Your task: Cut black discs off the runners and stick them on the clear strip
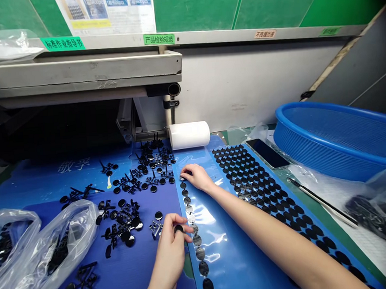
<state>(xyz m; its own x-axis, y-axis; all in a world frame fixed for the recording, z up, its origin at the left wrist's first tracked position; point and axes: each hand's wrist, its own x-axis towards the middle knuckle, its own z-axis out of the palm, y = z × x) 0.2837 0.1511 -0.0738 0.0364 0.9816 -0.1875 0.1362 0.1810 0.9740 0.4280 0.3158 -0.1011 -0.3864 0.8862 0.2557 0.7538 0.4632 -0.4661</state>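
Note:
My left hand [173,242] is closed on a small round black disc [178,228], pinched between thumb and fingers just left of the film's edge. Farther up, my right hand [197,177] has its thumb and fingertips pressed together at the top of a column of black discs [203,268]. Those fingertips touch the topmost disc [181,178], mostly covered by them. The column runs along the left edge of a glossy clear film [220,244] over a blue sheet. Loose black plastic parts with round heads [122,222] lie in heaps left of my left hand.
Rows of black discs [265,185] cover the film's right side. A white roll [189,135] lies at the back. A phone [268,153], a pen-like stick [322,201] and a blue basket [338,138] are to the right. Clear bags of black parts [70,241] stand left, below a metal shelf [82,73].

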